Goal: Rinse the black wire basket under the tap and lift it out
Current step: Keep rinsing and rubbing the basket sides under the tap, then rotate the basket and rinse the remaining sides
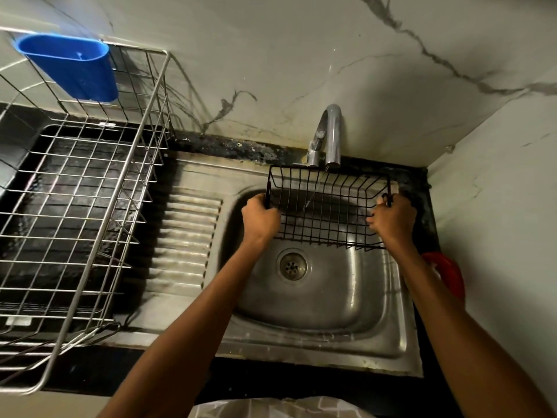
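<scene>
The black wire basket [328, 206] hangs over the back half of the steel sink [355, 300], just under the chrome tap [331, 137]. A thin stream of water [313, 194] falls from the spout through the basket's wires. My left hand [260, 218] grips the basket's left end. At its right end my right hand [393, 220] grips the wire rim. The basket is held above the sink bottom, tilted slightly with its open side facing me.
A large steel dish rack [90, 206] stands on the black counter to the left, with a blue plastic holder [72, 66] hooked on its back rim. The ribbed drainboard [184, 236] lies between rack and basin. A red object [446, 276] sits by the right wall. The drain [293, 265] is uncovered.
</scene>
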